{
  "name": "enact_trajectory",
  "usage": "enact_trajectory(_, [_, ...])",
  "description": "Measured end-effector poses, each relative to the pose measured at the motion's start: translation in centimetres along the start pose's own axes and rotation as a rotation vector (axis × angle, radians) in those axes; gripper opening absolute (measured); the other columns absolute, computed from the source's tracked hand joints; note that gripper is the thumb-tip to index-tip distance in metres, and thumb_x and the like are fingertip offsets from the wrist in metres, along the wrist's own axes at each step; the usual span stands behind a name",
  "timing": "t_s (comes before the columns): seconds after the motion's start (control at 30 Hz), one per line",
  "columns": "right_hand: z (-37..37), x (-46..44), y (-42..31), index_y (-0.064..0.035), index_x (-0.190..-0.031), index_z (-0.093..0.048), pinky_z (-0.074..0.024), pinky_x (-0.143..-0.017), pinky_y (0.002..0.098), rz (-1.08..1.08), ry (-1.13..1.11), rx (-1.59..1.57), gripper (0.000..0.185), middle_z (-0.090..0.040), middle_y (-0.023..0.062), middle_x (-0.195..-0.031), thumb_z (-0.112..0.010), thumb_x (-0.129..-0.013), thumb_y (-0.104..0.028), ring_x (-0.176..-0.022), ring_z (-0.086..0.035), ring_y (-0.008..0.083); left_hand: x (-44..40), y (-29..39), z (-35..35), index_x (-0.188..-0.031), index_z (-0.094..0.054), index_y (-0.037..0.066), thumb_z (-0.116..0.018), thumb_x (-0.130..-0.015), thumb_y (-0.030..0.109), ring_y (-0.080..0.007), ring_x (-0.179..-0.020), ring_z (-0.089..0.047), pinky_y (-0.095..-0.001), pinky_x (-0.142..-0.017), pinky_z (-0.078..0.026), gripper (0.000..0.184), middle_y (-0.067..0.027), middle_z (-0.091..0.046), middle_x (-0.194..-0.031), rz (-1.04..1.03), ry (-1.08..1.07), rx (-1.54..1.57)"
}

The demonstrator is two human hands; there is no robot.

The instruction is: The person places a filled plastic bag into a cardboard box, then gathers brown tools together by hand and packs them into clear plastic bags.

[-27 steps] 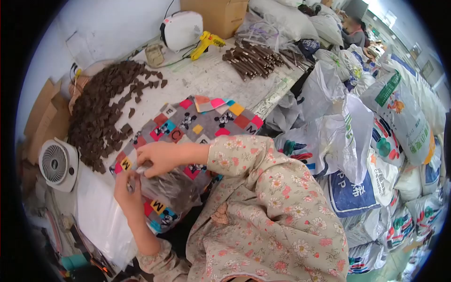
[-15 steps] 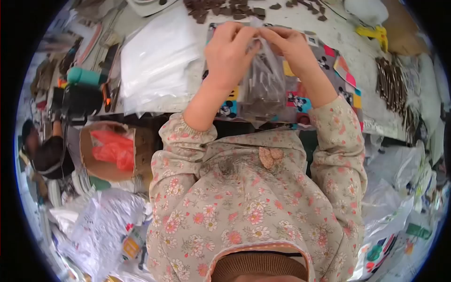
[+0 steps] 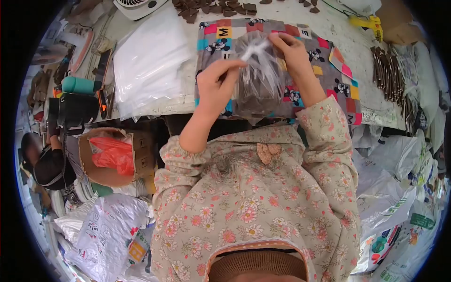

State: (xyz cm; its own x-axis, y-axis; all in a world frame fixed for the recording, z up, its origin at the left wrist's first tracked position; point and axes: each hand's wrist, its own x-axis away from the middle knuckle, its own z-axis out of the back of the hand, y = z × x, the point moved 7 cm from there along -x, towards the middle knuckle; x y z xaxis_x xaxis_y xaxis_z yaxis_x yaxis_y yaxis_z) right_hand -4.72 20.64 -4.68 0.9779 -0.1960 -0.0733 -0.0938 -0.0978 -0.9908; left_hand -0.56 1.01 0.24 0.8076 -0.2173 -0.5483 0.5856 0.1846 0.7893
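A clear plastic bag [image 3: 259, 89] with something dark inside lies on a patchwork cloth [image 3: 213, 61] printed with cartoon mice. The neck of the bag is gathered into a whitish twist. My left hand [image 3: 217, 84] is closed, thumb and forefinger pinching a white end of that twist from the left. At the upper right, my right hand [image 3: 293, 54] pinches the bag's plastic between thumb and forefinger. What exactly the bag contains cannot be made out.
Left of the cloth lies a stack of clear plastic bags [image 3: 148, 66]. Brown broken pieces [image 3: 225, 7] lie at the back. A bundle of thin brown sticks [image 3: 391, 77] and a yellow tool [image 3: 369, 23] are at right. A cardboard box [image 3: 87, 157] holds red plastic. Another person [image 3: 51, 162] is at far left.
My hands were close together at the top of the bag; now they are apart, the left lower and nearer me. The bag's neck has become a gathered twist.
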Motion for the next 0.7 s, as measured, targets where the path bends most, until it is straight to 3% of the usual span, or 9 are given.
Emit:
enact_trajectory(0.1, [0.9, 0.1, 0.1, -0.0034, -0.092, -0.064, -0.0393, -0.06, 0.0186, -0.059, 0.028, -0.083, 0.017, -0.059, -0.0033, -0.079, -0.061, -0.081, -0.016, -0.068, -0.05, 0.0045, -1.2, 0.0, 0.7, -0.085, -0.064, 0.006, -0.054, -0.079, -0.001, -0.005, -0.056, -0.047, -0.0204, -0.049, -0.036, 0.014, -0.0008, -0.056, -0.065, 0.125, 0.079, 0.212])
enact_trajectory(0.17, [-2.8, 1.2, -7.3, -0.0004, -0.091, -0.063, -0.0432, -0.068, 0.021, 0.472, -0.427, 0.07, 0.016, -0.061, 0.0, -0.083, -0.06, -0.082, -0.013, -0.076, -0.054, 0.0062, -5.7, 2.1, 0.3, -0.101, -0.057, 0.006, -0.052, -0.08, 0.002, -0.0066, -0.064, -0.05, -0.0183, -0.057, -0.039, 0.022, -0.0022, -0.059, -0.076, 0.048, -0.05, 0.182])
enact_trajectory(0.2, [-3.0, 1.1, -8.2, -0.0004, -0.091, -0.063, -0.0432, -0.068, 0.021, 0.478, -0.431, 0.072, 0.016, -0.061, 0.0, -0.083, -0.06, -0.082, -0.013, -0.076, -0.054, 0.0062, -6.7, 1.9, 0.0, -0.101, -0.057, 0.006, -0.052, -0.08, 0.002, -0.0066, -0.064, -0.05, -0.0183, -0.057, -0.039, 0.022, -0.0022, -0.059, -0.076, 0.042, -0.046, 0.182])
enact_trajectory(0.27, [-5.4, 1.7, -7.4, 0.0027, -0.089, -0.061, -0.0443, -0.074, 0.0223, 0.349, -0.759, 0.484, 0.017, -0.063, 0.0041, -0.085, -0.058, -0.083, -0.013, -0.082, -0.056, 0.0071, -8.2, 2.3, -2.4, -0.108, -0.048, 0.011, -0.055, -0.081, 0.007, -0.0177, -0.062, -0.055, -0.0302, -0.057, -0.045, 0.028, -0.0068, -0.056, -0.072, 0.004, -0.224, 0.224])
enact_trajectory(0.3, [-5.5, 1.6, -7.0, 0.0013, -0.088, -0.062, -0.0429, -0.066, 0.0204, 0.236, -0.734, 0.31, 0.016, -0.063, 0.0037, -0.083, -0.06, -0.082, -0.013, -0.073, -0.053, 0.0043, -7.6, 2.8, -2.6, -0.107, -0.052, 0.004, -0.054, -0.082, 0.004, -0.0072, -0.07, -0.051, -0.0182, -0.062, -0.038, 0.026, -0.0029, -0.058, -0.081, -0.028, -0.077, 0.163])
enact_trajectory(0.4, [-4.4, 1.3, -6.9, 0.0001, -0.087, -0.063, -0.0384, -0.057, 0.0191, 0.14, -0.457, 0.129, 0.015, -0.063, 0.0028, -0.082, -0.062, -0.08, -0.013, -0.064, -0.048, 0.0023, -5.4, -0.1, -2.2, -0.106, -0.053, 0.005, -0.053, -0.08, 0.004, -0.0089, -0.073, -0.052, -0.0203, -0.066, -0.041, 0.026, -0.0041, -0.059, -0.087, 0.128, 0.144, 0.573])
enact_trajectory(0.47, [-4.1, 1.2, -5.8, -0.0011, -0.087, -0.064, -0.0332, -0.052, 0.0183, 0.064, -0.417, 0.024, 0.015, -0.061, 0.0, -0.077, -0.064, -0.078, -0.013, -0.06, -0.043, 0.0013, -3.4, -1.8, -2.6, -0.103, -0.055, 0.003, -0.055, -0.08, 0.006, -0.0106, -0.081, -0.052, -0.0237, -0.071, -0.042, 0.023, -0.0042, -0.058, -0.093, 0.159, 0.129, 0.419])
enact_trajectory(0.53, [-3.7, 1.2, -5.2, -0.0004, -0.089, -0.064, -0.0347, -0.054, 0.0176, 0.181, -0.237, 0.034, 0.015, -0.06, -0.0001, -0.077, -0.063, -0.079, -0.012, -0.063, -0.045, 0.0024, -2.0, -1.9, -3.8, -0.101, -0.057, 0.002, -0.056, -0.08, 0.008, -0.0105, -0.083, -0.051, -0.0234, -0.072, -0.041, 0.021, -0.0035, -0.058, -0.095, 0.176, 0.087, 0.188])
enact_trajectory(0.7, [-2.8, 2.2, -6.6, -0.0007, -0.09, -0.065, -0.0381, -0.059, 0.018, 0.433, -0.109, 0.05, 0.012, -0.057, 0.0009, -0.088, -0.062, -0.08, -0.007, -0.067, -0.047, 0.0043, -2.6, -2.1, -2.8, -0.098, -0.059, 0.003, -0.058, -0.081, 0.011, -0.0084, -0.076, -0.05, -0.0212, -0.067, -0.04, 0.019, -0.0009, -0.059, -0.089, 0.156, 0.159, 0.251])
